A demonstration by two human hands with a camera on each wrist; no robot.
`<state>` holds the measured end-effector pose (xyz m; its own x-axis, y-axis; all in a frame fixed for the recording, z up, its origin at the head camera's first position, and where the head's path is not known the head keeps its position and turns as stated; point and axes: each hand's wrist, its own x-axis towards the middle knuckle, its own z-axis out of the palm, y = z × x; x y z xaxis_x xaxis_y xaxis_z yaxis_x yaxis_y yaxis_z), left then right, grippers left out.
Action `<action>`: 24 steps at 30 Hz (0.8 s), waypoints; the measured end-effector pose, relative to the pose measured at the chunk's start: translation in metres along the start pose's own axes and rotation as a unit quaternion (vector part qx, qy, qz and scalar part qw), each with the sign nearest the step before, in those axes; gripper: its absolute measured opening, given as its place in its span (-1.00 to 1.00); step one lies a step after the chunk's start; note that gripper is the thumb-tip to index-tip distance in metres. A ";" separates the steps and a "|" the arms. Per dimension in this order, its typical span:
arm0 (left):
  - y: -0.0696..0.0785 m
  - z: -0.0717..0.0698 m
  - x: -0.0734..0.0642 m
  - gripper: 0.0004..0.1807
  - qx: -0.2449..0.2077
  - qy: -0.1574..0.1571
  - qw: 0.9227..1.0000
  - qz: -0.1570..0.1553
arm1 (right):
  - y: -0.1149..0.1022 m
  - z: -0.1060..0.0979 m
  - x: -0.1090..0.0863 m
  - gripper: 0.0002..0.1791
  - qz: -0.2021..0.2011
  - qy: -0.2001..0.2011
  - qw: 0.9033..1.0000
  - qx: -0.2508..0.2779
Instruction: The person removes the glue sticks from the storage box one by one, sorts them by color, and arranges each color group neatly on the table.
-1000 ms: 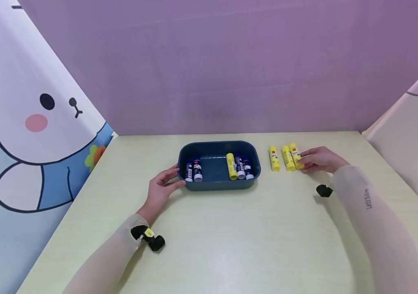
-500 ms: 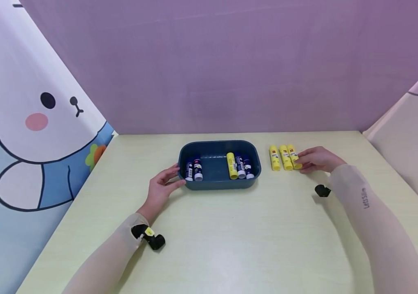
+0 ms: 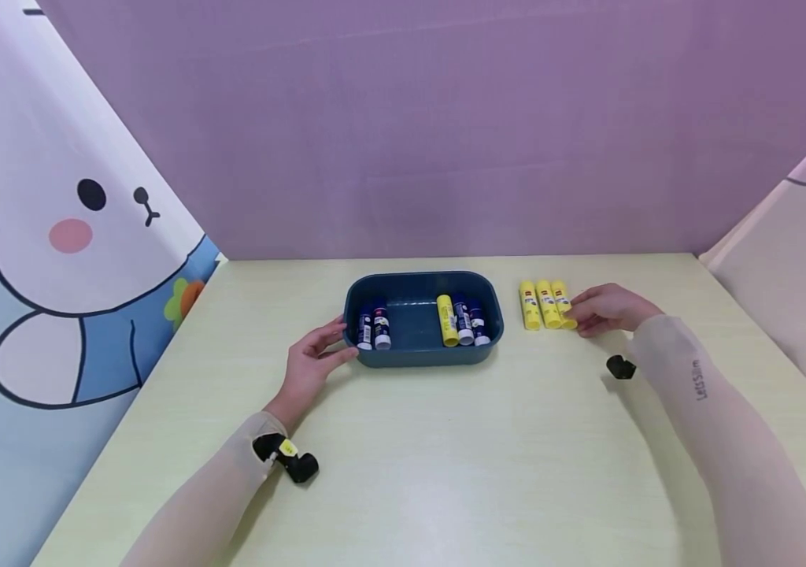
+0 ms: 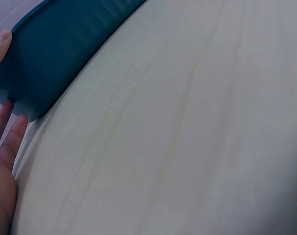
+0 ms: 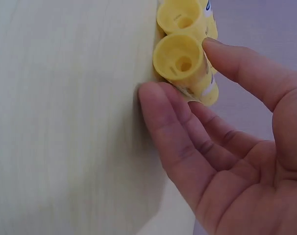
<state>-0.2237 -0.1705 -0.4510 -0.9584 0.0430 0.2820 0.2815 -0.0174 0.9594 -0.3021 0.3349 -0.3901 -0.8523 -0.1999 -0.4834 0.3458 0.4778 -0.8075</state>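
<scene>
Three yellow glue sticks lie side by side right of the blue tray (image 3: 424,358): a left one (image 3: 529,305), a middle one (image 3: 548,305) and a right one (image 3: 563,303). My right hand (image 3: 608,309) is at the right one. In the right wrist view its thumb touches the top of that glue stick (image 5: 178,56), with relaxed fingers along its side. My left hand (image 3: 307,362) touches the tray's left end, its thumb near the front corner. The left wrist view shows extended fingertips (image 4: 13,139) against the tray's outer wall (image 4: 50,58).
Inside the tray, two blue glue sticks (image 3: 372,327) lie at the left. A yellow glue stick (image 3: 447,320) and two blue ones (image 3: 470,320) lie at the right. The pale table (image 3: 445,457) meets a purple backdrop (image 3: 403,142) behind.
My right hand has moved slightly left. The middle and right yellow glue sticks have slid left and now lie close against the left one. My left hand and the tray stay put.
</scene>
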 end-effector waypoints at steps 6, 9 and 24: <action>0.000 -0.001 0.002 -0.50 0.005 -0.001 1.000 -0.001 | -0.004 -0.004 -0.002 -0.24 -0.009 0.006 1.000 -0.014; -0.001 -0.001 0.003 -0.50 0.005 -0.003 1.000 0.001 | -0.007 -0.007 -0.003 -0.22 -0.013 0.004 1.000 -0.017; -0.004 -0.001 0.002 -0.50 0.003 -0.002 1.000 0.003 | -0.048 0.005 -0.004 -0.25 -0.039 0.016 0.998 -0.049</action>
<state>-0.2264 -0.1711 -0.4541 -0.9565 0.0478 0.2879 0.2877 -0.0113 0.9577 -0.3132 0.3090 -0.3508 -0.8873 -0.2133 -0.4089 0.2401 0.5432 -0.8045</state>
